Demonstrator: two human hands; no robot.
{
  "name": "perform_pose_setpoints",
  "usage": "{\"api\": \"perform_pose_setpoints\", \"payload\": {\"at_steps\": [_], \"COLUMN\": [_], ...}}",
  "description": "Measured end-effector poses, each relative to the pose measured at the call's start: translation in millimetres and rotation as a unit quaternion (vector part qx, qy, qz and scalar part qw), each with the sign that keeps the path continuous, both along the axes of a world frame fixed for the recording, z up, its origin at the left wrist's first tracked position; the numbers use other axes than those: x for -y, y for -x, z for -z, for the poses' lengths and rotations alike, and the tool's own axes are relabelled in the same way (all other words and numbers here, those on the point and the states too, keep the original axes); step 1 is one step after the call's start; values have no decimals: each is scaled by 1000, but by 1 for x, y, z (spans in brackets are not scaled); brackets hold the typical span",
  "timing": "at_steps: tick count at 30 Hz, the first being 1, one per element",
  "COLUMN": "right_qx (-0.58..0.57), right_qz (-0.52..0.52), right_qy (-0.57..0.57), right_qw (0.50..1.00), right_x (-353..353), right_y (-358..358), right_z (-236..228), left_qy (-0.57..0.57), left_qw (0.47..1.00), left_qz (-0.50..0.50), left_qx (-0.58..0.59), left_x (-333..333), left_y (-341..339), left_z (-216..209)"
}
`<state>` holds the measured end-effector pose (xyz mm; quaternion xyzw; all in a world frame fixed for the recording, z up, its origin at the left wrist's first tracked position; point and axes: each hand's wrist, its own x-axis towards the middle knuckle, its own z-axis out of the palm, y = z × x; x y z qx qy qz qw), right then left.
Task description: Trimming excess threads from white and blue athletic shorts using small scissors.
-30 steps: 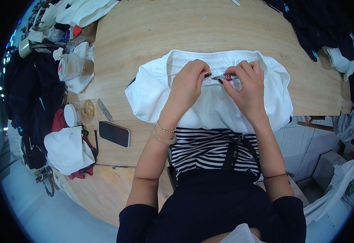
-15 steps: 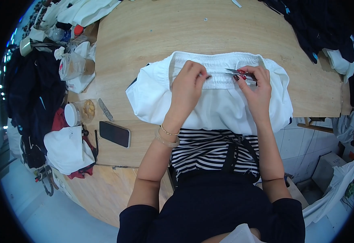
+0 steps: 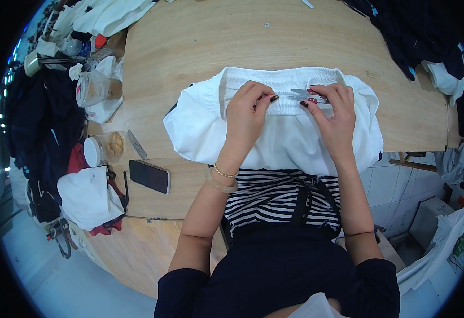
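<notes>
A white garment (image 3: 290,138) with a gathered elastic waistband (image 3: 285,109) lies on the wooden table in front of me, its waist opening facing up. Over the left part of the waistband, my left hand (image 3: 247,111) is closed in a pinch, thumb against fingers; whatever sits between the fingertips is too small to make out. My right hand (image 3: 339,114) grips a small pair of scissors (image 3: 299,94) with red on the handles. The silver blades point left, toward my left fingertips, just above the waistband. Fingers partly hide the handles.
To the left lie a dark phone (image 3: 150,176), a grey blade-like tool (image 3: 137,144) and a clear jar (image 3: 104,148) with a white lid. A folded white cloth (image 3: 90,196) and dark clothes (image 3: 44,122) are beyond them. More dark garments (image 3: 415,37) cover the far right corner.
The scissors and my right fingers have shifted slightly left, nearer my left hand. My left fingertips have turned a little, still pinched. The garment has barely moved.
</notes>
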<state>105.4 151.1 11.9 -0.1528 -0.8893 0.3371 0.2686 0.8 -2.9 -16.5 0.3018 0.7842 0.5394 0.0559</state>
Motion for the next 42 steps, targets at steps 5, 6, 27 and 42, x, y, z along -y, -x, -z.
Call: {"api": "perform_pose_setpoints", "payload": {"at_steps": [5,6,27,42], "right_qx": [2,-2,9,4], "right_qz": [-31,-42,-44,-64], "right_qy": [-103,-134,-130,-116], "right_qw": [994,990,991,991], "right_x": [-3,-2,-3,2], "right_y": [8,11,15,14], "right_z": [-2,-3,-7,-5], "left_qy": [16,27,82,99], "left_qw": [1000,999,996,994], "left_qz": [-15,-18,47,17], "left_qx": [10,5,-11,-51], "left_x": [-1,-1,7,3], "left_y": [0,0,6,6], "left_z": [0,0,-8,-10]}}
